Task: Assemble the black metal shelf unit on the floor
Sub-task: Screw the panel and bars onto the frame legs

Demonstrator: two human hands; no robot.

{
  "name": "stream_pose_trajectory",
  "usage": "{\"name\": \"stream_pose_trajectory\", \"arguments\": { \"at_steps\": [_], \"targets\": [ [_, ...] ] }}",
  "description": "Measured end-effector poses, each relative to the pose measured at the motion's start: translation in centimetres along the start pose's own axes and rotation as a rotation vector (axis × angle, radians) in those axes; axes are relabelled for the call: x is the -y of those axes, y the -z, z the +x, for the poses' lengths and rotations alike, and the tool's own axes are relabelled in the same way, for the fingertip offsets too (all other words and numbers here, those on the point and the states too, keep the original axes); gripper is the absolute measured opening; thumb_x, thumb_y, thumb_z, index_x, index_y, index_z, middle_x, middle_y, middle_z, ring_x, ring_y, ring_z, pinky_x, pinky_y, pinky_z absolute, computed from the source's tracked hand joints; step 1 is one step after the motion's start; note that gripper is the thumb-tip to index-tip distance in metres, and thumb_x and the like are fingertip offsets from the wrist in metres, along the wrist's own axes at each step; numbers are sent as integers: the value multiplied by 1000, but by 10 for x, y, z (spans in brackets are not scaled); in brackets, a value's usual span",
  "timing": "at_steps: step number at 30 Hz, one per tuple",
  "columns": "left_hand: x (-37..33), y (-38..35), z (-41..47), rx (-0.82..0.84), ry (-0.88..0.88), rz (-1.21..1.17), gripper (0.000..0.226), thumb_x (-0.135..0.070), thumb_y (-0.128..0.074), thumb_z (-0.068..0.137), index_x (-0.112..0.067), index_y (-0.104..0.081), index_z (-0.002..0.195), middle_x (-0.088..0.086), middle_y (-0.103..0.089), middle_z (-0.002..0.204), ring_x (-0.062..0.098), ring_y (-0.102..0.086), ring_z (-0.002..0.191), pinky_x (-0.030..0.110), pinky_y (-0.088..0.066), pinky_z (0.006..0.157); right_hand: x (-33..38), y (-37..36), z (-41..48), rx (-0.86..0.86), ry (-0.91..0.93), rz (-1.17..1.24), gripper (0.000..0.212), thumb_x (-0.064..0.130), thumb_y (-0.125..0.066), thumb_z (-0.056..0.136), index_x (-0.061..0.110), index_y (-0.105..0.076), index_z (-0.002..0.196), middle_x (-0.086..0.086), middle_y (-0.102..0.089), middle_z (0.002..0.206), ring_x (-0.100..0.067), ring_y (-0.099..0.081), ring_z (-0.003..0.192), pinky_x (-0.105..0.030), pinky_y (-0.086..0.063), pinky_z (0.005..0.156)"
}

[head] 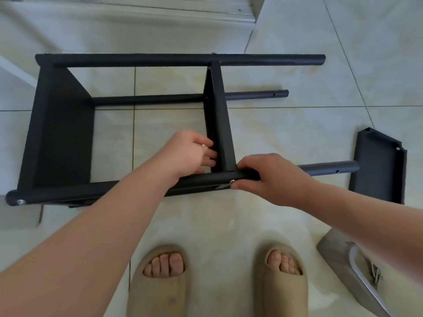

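The black metal shelf unit lies on its side on the tiled floor, with round poles running left to right. One shelf panel closes its left end and a middle shelf panel stands between the poles. My left hand reaches inside the frame, fingers against the left face of the middle panel near its lower end. My right hand wraps over the near pole beside the panel, thumb and fingertip at a silver screw. A loose shelf panel lies at the right.
My feet in tan slippers stand just below the frame. A grey plastic bag with small metal parts lies at the lower right. Pole ends with holes stick out to the right. A white ledge runs along the top.
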State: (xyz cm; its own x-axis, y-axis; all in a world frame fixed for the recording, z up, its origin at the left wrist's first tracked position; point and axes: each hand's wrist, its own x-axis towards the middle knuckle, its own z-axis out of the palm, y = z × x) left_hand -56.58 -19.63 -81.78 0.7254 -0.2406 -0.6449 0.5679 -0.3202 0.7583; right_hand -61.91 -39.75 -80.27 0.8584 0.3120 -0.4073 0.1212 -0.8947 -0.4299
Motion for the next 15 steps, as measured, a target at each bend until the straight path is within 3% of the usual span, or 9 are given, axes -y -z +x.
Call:
{"name": "stream_pose_trajectory", "arguments": {
  "at_steps": [2, 5, 8, 11, 15],
  "targets": [
    [-2, -6, 7, 91, 6, 96, 23, -3, -44, 102, -10, -65, 107, 5, -76, 93, 12, -75, 83, 31, -59, 78, -3, -1, 2, -12, -5, 29, 29, 54, -68, 87, 32, -61, 104, 21, -57, 87, -5, -56, 82, -35, -49, 76],
    [-6, -10, 14, 189, 19, 228, 24, -1, -49, 97, -8, -72, 98, 9, -77, 92, 23, -75, 87, 38, -58, 88, -9, -1, 5, -30, -13, 118, 67, 60, -72, 78, 36, -44, 134, 22, -50, 121, -7, -56, 108, -38, -52, 91],
    [-6, -9, 15, 210, 14, 344, 21, -4, -53, 94, -10, -74, 95, 7, -77, 92, 26, -72, 93, 44, -54, 96, -15, 0, 8, -57, 75, 48, 99, 68, -67, 78, 41, -13, 157, 16, -18, 158, -19, -29, 144, -44, -38, 113],
    [-6, -9, 13, 217, 6, 373, 21, -8, -54, 94, -13, -74, 96, 6, -77, 92, 26, -71, 95, 45, -53, 97, -18, 0, 13, -93, 220, -188, 95, 76, -48, 84, 41, -4, 161, 9, 11, 169, -23, 0, 156, -46, -18, 121],
    [-7, -9, 13, 237, -6, 344, 21, -6, -54, 94, -12, -71, 105, 8, -76, 98, 26, -71, 98, 40, -55, 94, -19, -1, 18, -61, 288, -337, 90, 77, -33, 91, 33, -1, 162, 6, 18, 169, -17, 16, 155, -51, -4, 126]
  ]
}}
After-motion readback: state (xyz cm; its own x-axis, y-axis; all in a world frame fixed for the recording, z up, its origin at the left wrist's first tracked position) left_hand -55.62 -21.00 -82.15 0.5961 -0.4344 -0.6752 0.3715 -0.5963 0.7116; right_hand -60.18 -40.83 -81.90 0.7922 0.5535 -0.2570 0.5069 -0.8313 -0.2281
